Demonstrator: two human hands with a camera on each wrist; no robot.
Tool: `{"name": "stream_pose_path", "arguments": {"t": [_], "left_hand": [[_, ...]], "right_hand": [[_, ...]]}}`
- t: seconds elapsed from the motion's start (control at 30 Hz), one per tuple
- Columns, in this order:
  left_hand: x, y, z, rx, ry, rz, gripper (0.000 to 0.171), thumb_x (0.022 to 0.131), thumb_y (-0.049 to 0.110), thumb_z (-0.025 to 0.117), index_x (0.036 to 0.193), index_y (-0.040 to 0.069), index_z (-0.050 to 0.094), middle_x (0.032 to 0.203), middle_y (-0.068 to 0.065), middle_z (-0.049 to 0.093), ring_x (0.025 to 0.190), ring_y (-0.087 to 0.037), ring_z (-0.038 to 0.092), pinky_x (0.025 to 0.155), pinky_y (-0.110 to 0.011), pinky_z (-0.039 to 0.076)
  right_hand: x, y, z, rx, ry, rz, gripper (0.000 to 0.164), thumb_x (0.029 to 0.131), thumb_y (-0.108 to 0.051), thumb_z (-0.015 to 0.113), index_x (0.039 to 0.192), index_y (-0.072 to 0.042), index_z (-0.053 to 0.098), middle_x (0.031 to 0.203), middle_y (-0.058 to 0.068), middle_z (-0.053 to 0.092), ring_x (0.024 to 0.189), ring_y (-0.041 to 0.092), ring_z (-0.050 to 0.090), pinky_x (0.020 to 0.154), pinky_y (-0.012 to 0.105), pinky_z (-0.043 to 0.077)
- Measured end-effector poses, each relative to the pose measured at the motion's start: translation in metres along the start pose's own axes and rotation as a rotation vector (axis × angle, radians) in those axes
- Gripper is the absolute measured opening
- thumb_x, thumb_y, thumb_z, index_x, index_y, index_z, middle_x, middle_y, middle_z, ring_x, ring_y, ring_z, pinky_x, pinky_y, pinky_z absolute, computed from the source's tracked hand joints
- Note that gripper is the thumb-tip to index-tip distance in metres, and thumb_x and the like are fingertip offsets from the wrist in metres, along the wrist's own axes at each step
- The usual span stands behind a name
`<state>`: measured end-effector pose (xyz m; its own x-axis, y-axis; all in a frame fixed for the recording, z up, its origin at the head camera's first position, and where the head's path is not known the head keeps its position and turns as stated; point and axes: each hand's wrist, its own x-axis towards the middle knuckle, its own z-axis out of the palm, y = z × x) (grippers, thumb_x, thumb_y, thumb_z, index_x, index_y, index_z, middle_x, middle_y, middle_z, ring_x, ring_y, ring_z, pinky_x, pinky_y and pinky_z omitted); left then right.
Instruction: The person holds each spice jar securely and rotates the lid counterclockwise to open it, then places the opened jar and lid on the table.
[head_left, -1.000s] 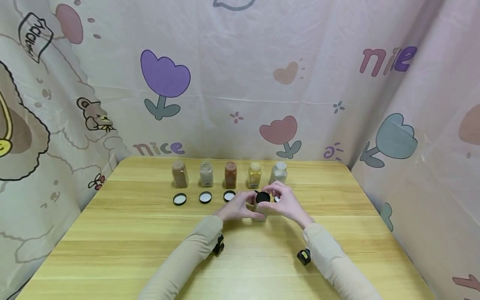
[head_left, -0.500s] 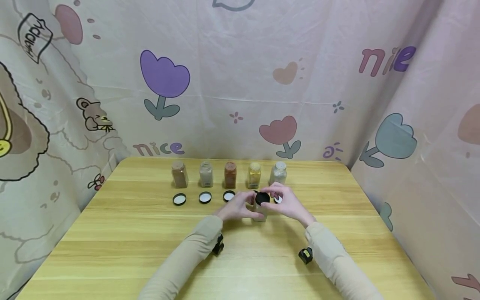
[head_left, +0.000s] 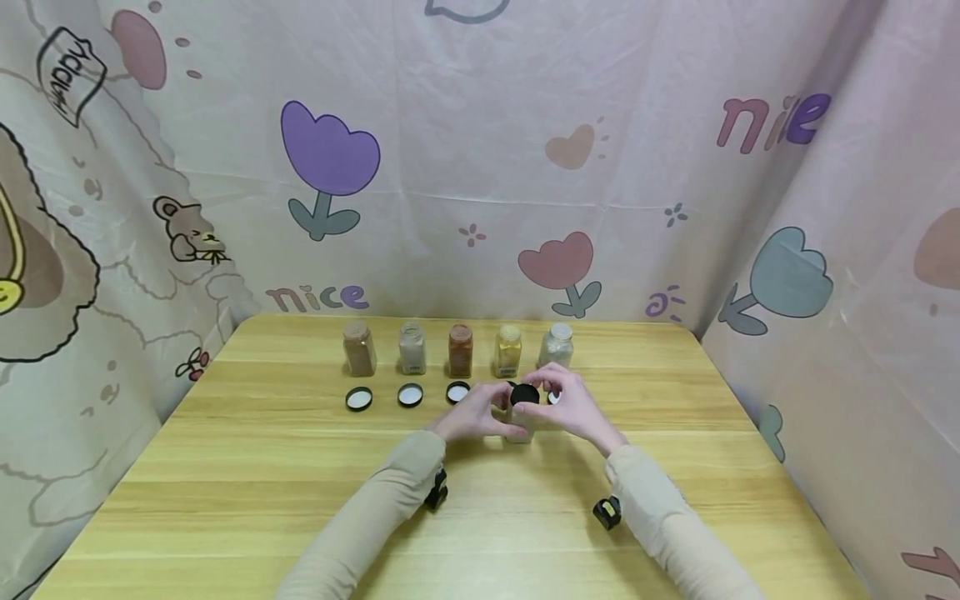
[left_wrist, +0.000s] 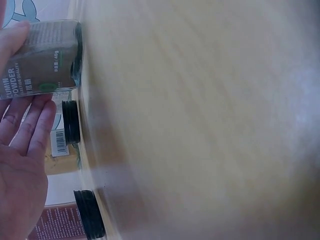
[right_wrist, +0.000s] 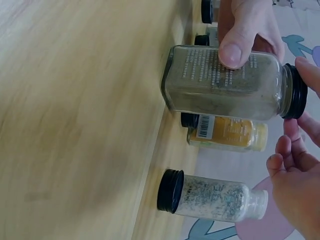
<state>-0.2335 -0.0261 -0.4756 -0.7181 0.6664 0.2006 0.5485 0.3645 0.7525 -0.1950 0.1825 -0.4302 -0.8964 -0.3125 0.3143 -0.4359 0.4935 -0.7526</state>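
Observation:
A square glass spice jar of brownish powder (right_wrist: 225, 82) stands upright near the table's middle, its label partly readable as cumin powder. My left hand (head_left: 480, 412) grips its body from the left, thumb on the near face and fingers on the far side. On top sits a black screw lid (head_left: 524, 395), pinched between the thumb and fingers of my right hand (head_left: 566, 404). In the right wrist view the lid covers the jar's neck. The left wrist view shows the jar's lower part (left_wrist: 45, 57) and base; its top is out of that view.
Behind stands a row of lidless spice jars: tan (head_left: 360, 352), pale grey (head_left: 412, 352), red (head_left: 461, 353), yellow (head_left: 508, 353) and speckled white (right_wrist: 215, 197). Upturned black lids (head_left: 359, 399) lie in front of them on the wooden table (head_left: 225, 483); my hands partly cover some.
My right hand and wrist swing slightly right, then back left, with the fingers staying at the lid. The left hand and the jar keep their place.

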Motion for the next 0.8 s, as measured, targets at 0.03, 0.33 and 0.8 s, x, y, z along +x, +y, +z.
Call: {"name": "stream_pose_path", "arguments": {"t": [0.03, 0.33, 0.8], "left_hand": [[0.0001, 0.0000, 0.0001, 0.003, 0.001, 0.002, 0.037, 0.079, 0.031, 0.088, 0.104, 0.014, 0.066, 0.099, 0.001, 0.072, 0.092, -0.009, 0.065, 0.087, -0.025, 0.052], [0.0001, -0.0004, 0.0007, 0.023, 0.015, 0.027, 0.039, 0.078, 0.029, 0.088, 0.106, 0.012, 0.067, 0.096, 0.000, 0.073, 0.088, -0.007, 0.065, 0.084, -0.023, 0.053], [-0.0004, -0.0012, 0.0022, 0.001, 0.011, 0.014, 0.034, 0.079, 0.029, 0.087, 0.098, 0.014, 0.064, 0.095, -0.001, 0.072, 0.092, -0.015, 0.068, 0.085, -0.029, 0.056]], "right_hand": [[-0.0001, 0.0000, -0.0006, 0.005, -0.005, 0.001, 0.040, 0.075, -0.016, 0.089, 0.110, -0.004, 0.074, 0.100, 0.013, 0.067, 0.084, 0.011, 0.046, 0.074, 0.032, 0.042], [0.0001, 0.0061, -0.0066, 0.031, -0.099, -0.085, 0.038, 0.082, -0.011, 0.080, 0.119, -0.004, 0.071, 0.109, 0.011, 0.068, 0.086, 0.011, 0.046, 0.072, 0.036, 0.046], [0.0008, 0.0007, -0.0017, -0.007, -0.021, -0.038, 0.044, 0.077, -0.018, 0.088, 0.116, -0.004, 0.072, 0.098, 0.008, 0.063, 0.088, 0.018, 0.046, 0.078, 0.024, 0.039]]}}
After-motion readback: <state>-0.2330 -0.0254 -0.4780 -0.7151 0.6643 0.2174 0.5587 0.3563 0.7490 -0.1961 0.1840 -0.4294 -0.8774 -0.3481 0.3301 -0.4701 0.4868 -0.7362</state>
